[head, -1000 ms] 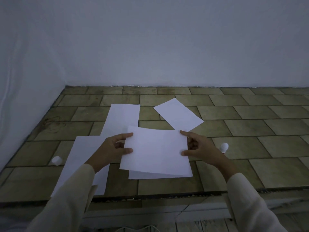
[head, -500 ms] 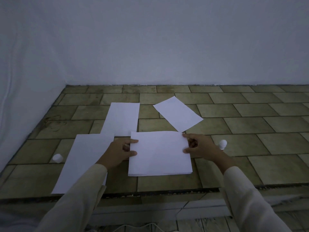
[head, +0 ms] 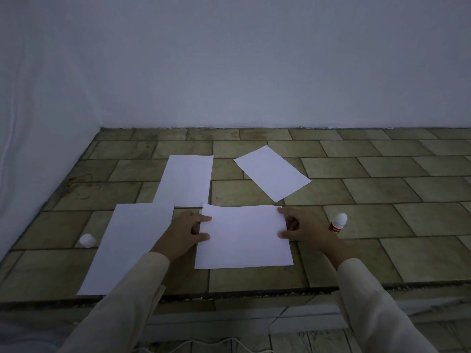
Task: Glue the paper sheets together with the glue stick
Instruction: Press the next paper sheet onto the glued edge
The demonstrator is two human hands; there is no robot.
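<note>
1. White rectangular paper sheet [head: 244, 236]: lies flat at the near middle of the olive-tan tiled surface [head: 382, 200]. Whether a second layer lies under it cannot be told.
2. Left hand [head: 182, 234]: at that sheet's left edge. Forefinger and thumb lie over the edge and the other fingers are curled at it, gripping the paper.
3. Right hand [head: 303, 230]: at the sheet's right edge. Forefinger on the far right corner, thumb further along the edge, remaining fingers curled beside it, gripping the paper.
4. Glue stick [head: 337, 223], white cap and red label: upright, just right of the right hand and partly behind it, apart from the sheet.
5. Small white round cap [head: 87, 240]: near left, just beside item 6.
6. Long white paper sheet [head: 127, 248]: near left, reaching the surface's near edge. The left forearm crosses above it.
7. Narrow white paper sheet [head: 186, 180]: far, left of middle, its near end meeting item 6.
8. Tilted white paper sheet [head: 271, 173]: far, right of middle, lying apart.
9. Cream sleeves [head: 377, 301]: on both forearms.
10. Plain white wall [head: 229, 72]: behind and to the left.
</note>
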